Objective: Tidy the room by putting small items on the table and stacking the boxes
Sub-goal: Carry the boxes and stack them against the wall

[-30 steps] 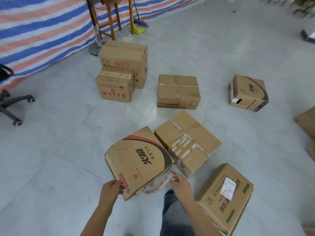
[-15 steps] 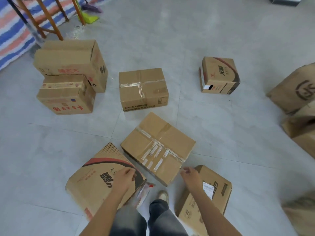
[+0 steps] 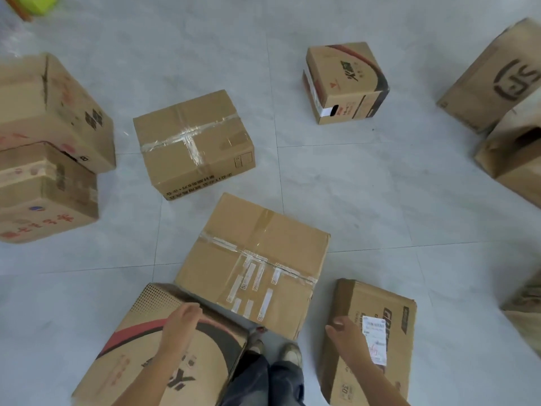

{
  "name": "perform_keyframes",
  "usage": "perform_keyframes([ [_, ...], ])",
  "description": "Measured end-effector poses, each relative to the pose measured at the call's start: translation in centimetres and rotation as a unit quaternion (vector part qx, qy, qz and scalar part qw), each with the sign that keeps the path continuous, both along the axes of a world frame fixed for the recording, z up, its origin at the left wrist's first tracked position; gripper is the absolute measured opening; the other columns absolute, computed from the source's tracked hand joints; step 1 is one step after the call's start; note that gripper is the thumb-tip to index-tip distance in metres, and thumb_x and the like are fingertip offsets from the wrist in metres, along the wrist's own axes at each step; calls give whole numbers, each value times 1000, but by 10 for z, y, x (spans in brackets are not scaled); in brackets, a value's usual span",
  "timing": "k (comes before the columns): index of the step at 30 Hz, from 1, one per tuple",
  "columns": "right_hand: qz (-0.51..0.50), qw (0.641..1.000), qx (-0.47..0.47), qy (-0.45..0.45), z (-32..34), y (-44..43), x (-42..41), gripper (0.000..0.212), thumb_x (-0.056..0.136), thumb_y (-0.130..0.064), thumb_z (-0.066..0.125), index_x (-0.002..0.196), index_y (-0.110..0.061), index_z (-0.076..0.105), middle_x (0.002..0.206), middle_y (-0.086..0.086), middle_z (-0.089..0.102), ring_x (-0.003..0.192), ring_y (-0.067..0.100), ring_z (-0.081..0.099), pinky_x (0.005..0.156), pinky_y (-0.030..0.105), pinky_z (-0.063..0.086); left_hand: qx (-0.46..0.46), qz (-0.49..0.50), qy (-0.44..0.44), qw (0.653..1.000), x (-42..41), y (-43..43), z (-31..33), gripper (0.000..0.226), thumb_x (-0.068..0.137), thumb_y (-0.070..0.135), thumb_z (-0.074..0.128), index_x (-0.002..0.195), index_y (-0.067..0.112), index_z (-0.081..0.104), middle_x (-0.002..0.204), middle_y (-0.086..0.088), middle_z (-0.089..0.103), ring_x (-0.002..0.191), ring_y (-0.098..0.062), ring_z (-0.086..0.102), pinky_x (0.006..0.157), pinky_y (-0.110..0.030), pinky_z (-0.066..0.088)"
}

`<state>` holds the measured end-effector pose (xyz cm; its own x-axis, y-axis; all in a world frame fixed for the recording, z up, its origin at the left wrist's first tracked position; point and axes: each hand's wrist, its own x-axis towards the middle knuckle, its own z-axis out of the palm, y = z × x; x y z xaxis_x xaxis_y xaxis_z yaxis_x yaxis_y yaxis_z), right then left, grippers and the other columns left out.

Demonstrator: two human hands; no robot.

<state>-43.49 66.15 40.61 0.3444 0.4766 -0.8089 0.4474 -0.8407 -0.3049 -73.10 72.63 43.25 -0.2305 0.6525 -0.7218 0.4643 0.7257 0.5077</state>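
Observation:
Several cardboard boxes lie on the grey tiled floor. A box with a red and black print [image 3: 140, 347] sits at the bottom left; my left hand [image 3: 181, 326] hovers over its top, fingers relaxed, holding nothing. A large taped box [image 3: 254, 259] lies just ahead of my feet. To the right, a box with a white label [image 3: 380, 332] lies flat; my right hand [image 3: 348, 335] is above its left side, fingers loosely bent, empty.
Further off stand a taped box [image 3: 193, 142], a small printed box [image 3: 345, 80], two stacked boxes at the left [image 3: 44, 142] and more boxes at the right edge [image 3: 503, 112]. My shoes [image 3: 275, 350] are between the near boxes.
My hands let go of the red and black box, which now lies on the floor at my left. The view has swung right and closer; both hands have spread apart.

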Motion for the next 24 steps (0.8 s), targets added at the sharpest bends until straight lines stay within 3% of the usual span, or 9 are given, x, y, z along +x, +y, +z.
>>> perform_keyframes([
  [2, -5, 1000, -21, 1, -39, 3, -2, 37, 96, -19, 48, 130, -6, 45, 130, 10, 53, 112, 23, 52, 82, 26, 42, -18, -36, 22, 999, -9, 11, -43, 27, 93, 18, 46, 109, 1, 59, 107, -12, 54, 107, -27, 51, 91, -38, 38],
  [5, -14, 999, -47, -3, -95, 6, -2, 40, 96, -19, 48, 134, -7, 42, 132, 9, 52, 114, 24, 52, 77, 23, 36, -68, -56, 71, 994, -25, 24, -105, 33, 94, 6, 49, 125, -7, 52, 125, -22, 55, 119, -37, 50, 97, -39, 38],
  [9, -28, 997, -65, -1, -162, 5, -2, 45, 95, -20, 49, 136, -7, 40, 135, 10, 51, 115, 26, 53, 86, 30, 45, -61, -109, 123, 984, -34, 43, -173, 44, 92, 13, 55, 133, -1, 47, 134, -21, 51, 124, -35, 47, 100, -40, 35],
  [14, -40, 995, -88, 12, -235, 7, -13, 55, 95, -24, 52, 141, -4, 31, 142, 12, 43, 126, 28, 45, 96, 31, 39, -46, -148, 144, 977, -40, 61, -244, 55, 89, 13, 60, 139, 3, 40, 144, -17, 41, 133, -33, 37, 108, -41, 29],
  [20, -104, 988, -98, 56, -291, 8, -18, 64, 94, -23, 54, 145, -5, 21, 144, 13, 38, 125, 29, 45, 96, 33, 40, -26, -182, 204, 962, -53, 72, -304, 69, 82, 19, 71, 138, -1, 37, 140, -21, 42, 127, -39, 40, 105, -49, 33],
  [24, -131, 985, -96, 59, -312, 4, -23, 58, 94, -19, 53, 144, -4, 27, 138, 13, 44, 114, 28, 51, 86, 34, 44, -33, -191, 251, 948, -79, 86, -333, 70, 79, 40, 68, 133, 4, 42, 131, -21, 47, 118, -42, 46, 96, -55, 43],
])
